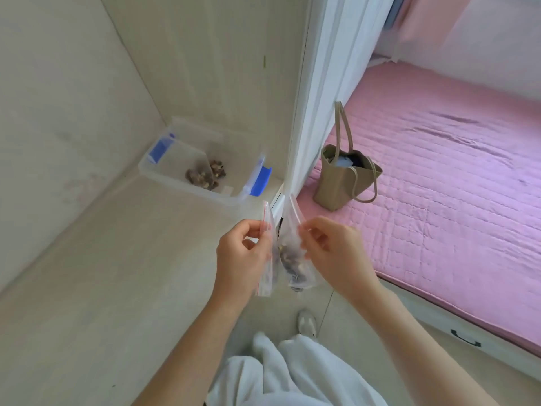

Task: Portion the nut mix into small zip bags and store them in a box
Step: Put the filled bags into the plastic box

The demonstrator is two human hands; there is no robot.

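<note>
**Pale corner surface, two little bags held up in front of it**

Pale and off-white, the surface (117, 259) ran back to the wall corner, where a clear box (178, 183) with blue latches (260, 177) sat open. Brown nut mix portions (205, 174) lay inside it.

Up front, both hands were at work, off the surface. The left hand (243, 256) had its grip pinched, thumb and fingertips, on a red-striped zip bag (265, 284). That bag was clear and seen almost edge-on. Its red strip ran nearly straight up and down, so its long axis stood vertical.

The right hand (336, 250) pinched the upper edge of a filled zip bag (295, 265) just beside the first. This one was also clear and hung long axis down, with dark nuts bunched at the bottom and its top pointing up.

Off to the right, a tan tote bag (342, 183) sat on a pink bed (439, 186).
</note>
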